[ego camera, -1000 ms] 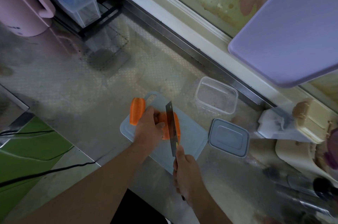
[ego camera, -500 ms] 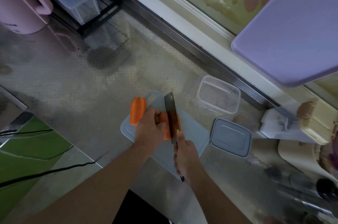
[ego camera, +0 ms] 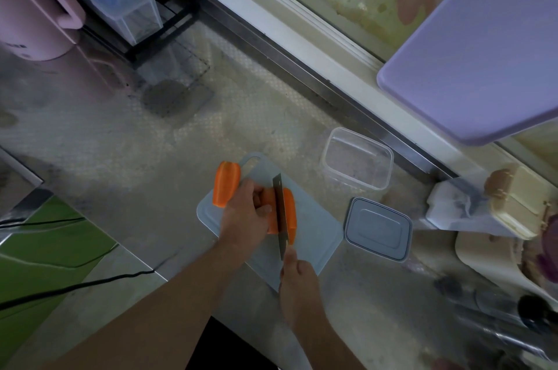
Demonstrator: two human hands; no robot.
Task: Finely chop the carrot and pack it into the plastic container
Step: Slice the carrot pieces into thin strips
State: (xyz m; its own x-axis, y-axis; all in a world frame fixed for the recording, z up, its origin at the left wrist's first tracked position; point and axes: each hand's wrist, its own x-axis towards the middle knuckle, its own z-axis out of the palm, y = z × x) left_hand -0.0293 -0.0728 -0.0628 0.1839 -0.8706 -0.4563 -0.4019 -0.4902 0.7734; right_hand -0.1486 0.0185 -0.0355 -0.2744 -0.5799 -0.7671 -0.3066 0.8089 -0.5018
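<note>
Board: a pale blue board (ego camera: 314, 236) lies flat on the grey worktop (ego camera: 126, 158). Every place below is told from the board.
Carrot: one big orange piece (ego camera: 280, 212) lies on the middle of the board. A second piece (ego camera: 226, 184) lies at the board's far left corner, partly over the edge.
Left hand: the left hand (ego camera: 246, 218) rests on the board, fingers curled over the left end of the middle carrot, holding it down.
Knife: the knife (ego camera: 280, 212) stands on edge on top of the middle carrot, along its length. How deep it sits in the carrot cannot be told.
Right hand: the right hand (ego camera: 297, 282) is at the board's near edge, fingers wrapped round the knife handle.
Tub: a clear plastic tub (ego camera: 356, 158) stands open on the worktop, just past the board's far right side, not touching it. There is no carrot in it.
Lid: a grey lid (ego camera: 377, 229) lies flat on the worktop, just right of the board and near the tub.
Kettle: a pink kettle (ego camera: 33, 4) stands far off to the back left of the board.
Purple board: a big purple board (ego camera: 483, 46) sits high up, back right of the board.
</note>
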